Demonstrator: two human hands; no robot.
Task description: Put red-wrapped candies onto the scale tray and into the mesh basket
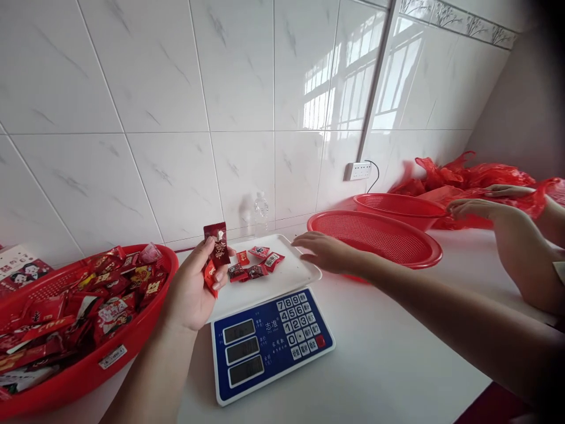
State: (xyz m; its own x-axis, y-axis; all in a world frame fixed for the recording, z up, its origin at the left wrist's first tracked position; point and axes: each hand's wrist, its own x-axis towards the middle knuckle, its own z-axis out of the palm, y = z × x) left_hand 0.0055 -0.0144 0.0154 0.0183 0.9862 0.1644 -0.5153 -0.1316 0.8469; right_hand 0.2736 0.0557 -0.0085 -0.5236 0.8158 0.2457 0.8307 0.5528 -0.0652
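oval red plastic basket (145, 331) holding heaped shiny red wrapped packets (110, 312). left hand (190, 294) pinching dark-red foil packet (219, 254) upright, smaller orange-red packet (210, 279) resting against its fingers, both above white rectangular tray (286, 288). five small red packets (256, 271) lying on tray, behind blue-and-white weighing scale (270, 347). right hand (324, 250) hovering near tray's right edge, fingers loosely spread, beside round red perforated basket (388, 229). another person's hands (479, 210) reaching toward thin red plastic bags (485, 175).
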